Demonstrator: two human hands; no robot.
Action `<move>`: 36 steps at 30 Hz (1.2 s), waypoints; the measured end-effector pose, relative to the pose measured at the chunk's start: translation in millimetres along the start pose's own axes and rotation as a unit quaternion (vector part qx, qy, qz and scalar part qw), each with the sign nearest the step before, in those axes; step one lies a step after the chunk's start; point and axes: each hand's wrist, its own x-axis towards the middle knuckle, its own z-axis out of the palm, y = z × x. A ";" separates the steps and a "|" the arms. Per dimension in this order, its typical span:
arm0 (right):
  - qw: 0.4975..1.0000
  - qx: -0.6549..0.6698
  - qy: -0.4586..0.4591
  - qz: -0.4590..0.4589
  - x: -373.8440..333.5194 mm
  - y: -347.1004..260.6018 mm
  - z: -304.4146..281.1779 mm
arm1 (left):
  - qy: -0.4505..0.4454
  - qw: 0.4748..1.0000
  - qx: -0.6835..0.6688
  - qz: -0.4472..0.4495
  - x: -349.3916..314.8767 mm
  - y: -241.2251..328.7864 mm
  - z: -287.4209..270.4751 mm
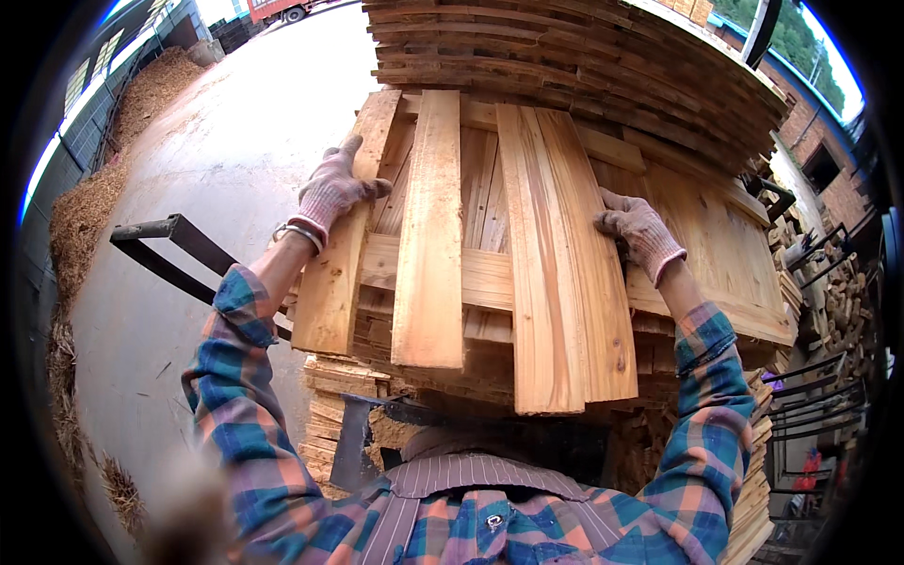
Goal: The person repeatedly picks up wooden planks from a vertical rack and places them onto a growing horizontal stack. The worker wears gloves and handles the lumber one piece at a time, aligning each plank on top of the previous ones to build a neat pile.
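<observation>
Several pale wooden boards lie lengthwise over a layer of crosswise planks. My left hand (pixel 339 188), in a knitted work glove, rests on the left board (pixel 331 273) with index finger and thumb stretched apart. A narrower board (pixel 428 235) lies alone in the middle, with gaps on both sides. Two boards sit edge to edge at the right: a streaked board (pixel 541 282) and an outer board (pixel 598 311). My right hand (pixel 640 231), also gloved, has bent fingers at the outer board's right edge, its thumb over that edge; its other fingers are partly hidden.
A tall stack of rough planks (pixel 565 52) rises behind the boards. Wide planks (pixel 711 250) lie to the right. A black metal frame (pixel 174 231) sticks out at the left over the concrete floor (pixel 141 311). Wood chips (pixel 104 198) line the left wall.
</observation>
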 end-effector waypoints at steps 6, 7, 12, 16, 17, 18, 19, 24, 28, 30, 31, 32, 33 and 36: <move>0.998 0.005 0.031 -0.047 50.3 3.7 83.3 | -0.079 0.942 -0.305 -0.111 30.5 -59.6 8.5; 0.997 -0.015 0.059 -0.051 52.4 -0.4 92.9 | -0.097 0.949 -0.282 -0.105 40.4 -60.7 14.0; 0.998 -0.020 0.048 -0.026 59.6 -10.0 120.9 | -0.116 0.934 -0.328 -0.082 73.0 -79.5 5.5; 0.996 -0.046 0.078 -0.019 66.6 -26.6 149.9 | -0.123 0.941 -0.316 -0.026 90.2 -95.5 -9.8; 0.995 -0.052 0.083 -0.003 75.1 -24.2 152.3 | -0.137 0.935 -0.327 -0.030 93.5 -99.7 -11.9; 0.995 -0.059 0.080 -0.022 84.1 -19.8 152.4 | -0.129 0.939 -0.317 -0.028 97.3 -103.3 -14.2; 0.994 -0.066 0.079 -0.035 88.4 -12.9 149.1 | -0.128 0.943 -0.308 -0.026 98.9 -103.2 -12.9; 0.983 -0.116 0.133 -0.039 110.1 -1.8 141.7 | -0.111 0.953 -0.281 0.007 103.6 -104.2 -8.3; 0.955 -0.213 0.167 -0.124 135.9 -1.1 129.2 | -0.089 0.954 -0.285 0.032 106.3 -101.6 -0.7; 0.943 -0.279 0.176 -0.026 115.9 -36.0 158.8 | -0.073 0.952 -0.296 0.016 114.0 -124.3 1.4; 0.927 -0.347 0.140 -0.022 111.8 -40.3 155.0 | -0.081 0.951 -0.297 0.014 111.4 -115.1 2.8; 0.851 -0.498 0.152 -0.064 105.0 -40.3 153.6 | -0.090 0.951 -0.297 0.012 107.9 -105.5 4.8; 0.749 -0.635 0.155 -0.102 99.3 -40.9 152.3 | -0.115 0.922 -0.369 -0.025 106.6 -93.5 5.9; 0.860 -0.468 0.033 -0.203 42.1 -61.3 199.9 | -0.099 0.914 -0.392 -0.019 98.1 -99.0 2.3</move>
